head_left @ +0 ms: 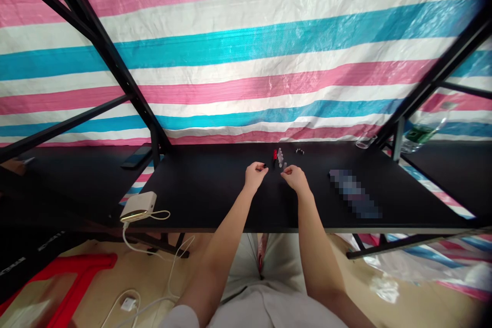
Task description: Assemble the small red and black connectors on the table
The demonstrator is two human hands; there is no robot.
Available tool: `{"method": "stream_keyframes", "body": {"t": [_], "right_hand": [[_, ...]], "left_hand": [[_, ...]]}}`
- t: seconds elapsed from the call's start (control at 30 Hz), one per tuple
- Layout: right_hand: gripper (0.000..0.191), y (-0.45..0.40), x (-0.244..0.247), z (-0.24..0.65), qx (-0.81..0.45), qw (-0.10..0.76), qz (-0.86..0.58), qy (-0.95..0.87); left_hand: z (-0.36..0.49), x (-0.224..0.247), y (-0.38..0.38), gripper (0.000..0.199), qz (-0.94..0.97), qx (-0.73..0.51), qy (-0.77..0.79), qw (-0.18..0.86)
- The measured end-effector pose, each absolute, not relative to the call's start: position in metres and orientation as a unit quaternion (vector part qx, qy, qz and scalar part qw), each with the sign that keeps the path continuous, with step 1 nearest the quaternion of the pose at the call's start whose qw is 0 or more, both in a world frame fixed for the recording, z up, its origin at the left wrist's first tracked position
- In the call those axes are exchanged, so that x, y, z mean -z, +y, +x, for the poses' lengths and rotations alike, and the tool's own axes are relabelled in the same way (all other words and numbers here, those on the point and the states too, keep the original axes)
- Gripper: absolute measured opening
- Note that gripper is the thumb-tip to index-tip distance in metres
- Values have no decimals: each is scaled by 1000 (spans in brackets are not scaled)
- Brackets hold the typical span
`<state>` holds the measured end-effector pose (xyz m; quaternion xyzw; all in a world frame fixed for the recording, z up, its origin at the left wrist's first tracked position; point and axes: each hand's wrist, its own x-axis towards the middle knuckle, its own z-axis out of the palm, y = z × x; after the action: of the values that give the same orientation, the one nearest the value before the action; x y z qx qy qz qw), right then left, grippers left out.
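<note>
Above the black table (203, 184), my left hand (254, 177) is closed in a pinch on a small black piece (264, 165) at its fingertips; its exact kind is too small to tell. Just to the right, my right hand (296, 179) pinches a small clear piece (285, 166) that sticks up past the fingers. A gap separates the two hands. Beyond them stands a cluster of small clear pieces (280, 157), with a small red piece (274, 155) close against its left side. Farther back and right lies a small dark-and-silver curved item (300, 151).
A white power bank (139, 206) with a cable sits at the table's left front corner. At right lies a blurred flat object (354, 193). A clear cup (366, 140) stands at the back right, near a plastic bottle (421, 134). Black frame posts (115, 69) flank the table.
</note>
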<state>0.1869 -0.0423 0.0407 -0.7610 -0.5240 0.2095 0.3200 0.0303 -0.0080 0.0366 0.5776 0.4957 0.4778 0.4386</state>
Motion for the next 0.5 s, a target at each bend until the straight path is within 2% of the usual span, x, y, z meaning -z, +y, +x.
{"method": "stream_keyframes", "body": {"t": [0.17,0.5], "right_hand": [[10,-39,-37,190,-179,334,-794,-475],[9,-25,-26,177,-178,338,-794,-473]], "left_hand": [[46,-25,5,16,659,-404,523,360],[70,-20,14,13,693,-367,543,301]]}}
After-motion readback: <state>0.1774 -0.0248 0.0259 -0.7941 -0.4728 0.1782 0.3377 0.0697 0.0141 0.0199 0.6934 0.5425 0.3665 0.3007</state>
